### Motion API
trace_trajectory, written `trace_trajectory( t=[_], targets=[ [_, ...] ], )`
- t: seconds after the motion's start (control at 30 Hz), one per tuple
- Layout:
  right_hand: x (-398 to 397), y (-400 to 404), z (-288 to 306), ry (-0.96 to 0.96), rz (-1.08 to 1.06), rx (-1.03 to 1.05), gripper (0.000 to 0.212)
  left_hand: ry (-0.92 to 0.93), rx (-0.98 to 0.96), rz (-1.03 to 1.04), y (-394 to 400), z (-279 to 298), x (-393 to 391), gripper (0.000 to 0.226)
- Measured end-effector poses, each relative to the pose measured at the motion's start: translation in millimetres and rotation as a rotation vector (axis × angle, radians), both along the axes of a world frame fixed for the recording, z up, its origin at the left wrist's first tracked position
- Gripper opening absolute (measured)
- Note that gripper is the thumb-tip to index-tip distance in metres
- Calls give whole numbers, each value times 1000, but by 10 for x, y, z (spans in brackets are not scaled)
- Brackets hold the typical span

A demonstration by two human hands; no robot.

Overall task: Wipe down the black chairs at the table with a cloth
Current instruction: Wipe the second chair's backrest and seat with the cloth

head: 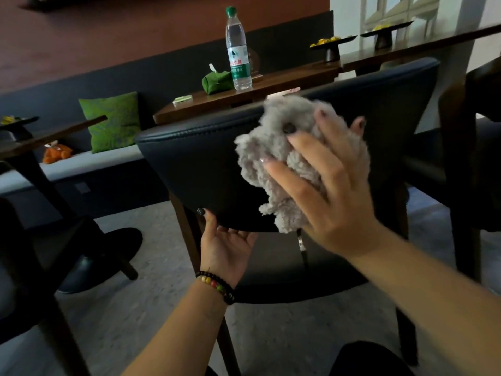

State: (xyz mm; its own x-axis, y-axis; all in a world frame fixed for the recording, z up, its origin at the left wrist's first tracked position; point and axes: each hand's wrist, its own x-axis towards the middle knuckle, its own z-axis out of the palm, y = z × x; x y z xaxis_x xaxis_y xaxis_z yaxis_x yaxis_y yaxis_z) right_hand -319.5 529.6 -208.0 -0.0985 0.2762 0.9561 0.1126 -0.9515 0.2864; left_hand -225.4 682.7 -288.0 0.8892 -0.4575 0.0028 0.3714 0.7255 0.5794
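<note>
— Where is the cloth?

— My right hand (pixel 329 185) presses the grey fluffy cloth (pixel 282 156) flat against the outer face of the black chair (pixel 203 164) backrest, towards its right half. My fingers are spread wide over the cloth, not curled round it, so the palm pins it to the leather.

— And your left?

— My left hand (pixel 226 246) is palm up at the bottom edge of the same backrest. The thumb lies on the outer face and the other fingers go under the rim, out of sight, so I grip that lower edge. A beaded bracelet (pixel 215 284) sits on that wrist.

— What stands behind the chair?

— The chair faces a dark wooden table (pixel 271 85). On it stand a clear water bottle (pixel 238 50) with a green cap and, just beside it, a green pouch (pixel 217 81). Further left, a green cushion (pixel 113 120) leans on the bench, with an orange soft toy (pixel 57 153) near it.
</note>
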Motion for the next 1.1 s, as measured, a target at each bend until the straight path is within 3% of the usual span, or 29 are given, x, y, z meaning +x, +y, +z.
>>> trace_trajectory(
  t=[0.17, 0.37, 0.47, 0.6, 0.77, 0.87, 1.0, 1.1],
  targets=[
    [122, -77, 189, -62, -55, -228, 27, 1, 35, 38, -19, -9, 3, 73],
    [-38, -181, -103, 249, -163, -643, 26, 36, 31, 39, 27, 23, -62, 74],
    [-99, -88, 103, 264, -92, -603, 23, 40, 31, 39, 15, 33, -79, 75],
    [-27, 149, 377, 142, -81, -418, 20, 45, 20, 56, -12, 68, -88, 64],
    [19, 168, 82, 217, -188, -577, 24, 43, 49, 13, 20, 109, -141, 77],
    [59, 113, -115, 268, -178, -605, 25, -10, 105, -9, 63, 99, -129, 70],
    [58, 1, -562, 514, -56, -609, 26, -59, 273, -11, 259, 2, -107, 67],
    [73, -61, -1080, 819, 22, -561, 36, -108, 492, 125, 428, -288, -105, 43]
  ],
)
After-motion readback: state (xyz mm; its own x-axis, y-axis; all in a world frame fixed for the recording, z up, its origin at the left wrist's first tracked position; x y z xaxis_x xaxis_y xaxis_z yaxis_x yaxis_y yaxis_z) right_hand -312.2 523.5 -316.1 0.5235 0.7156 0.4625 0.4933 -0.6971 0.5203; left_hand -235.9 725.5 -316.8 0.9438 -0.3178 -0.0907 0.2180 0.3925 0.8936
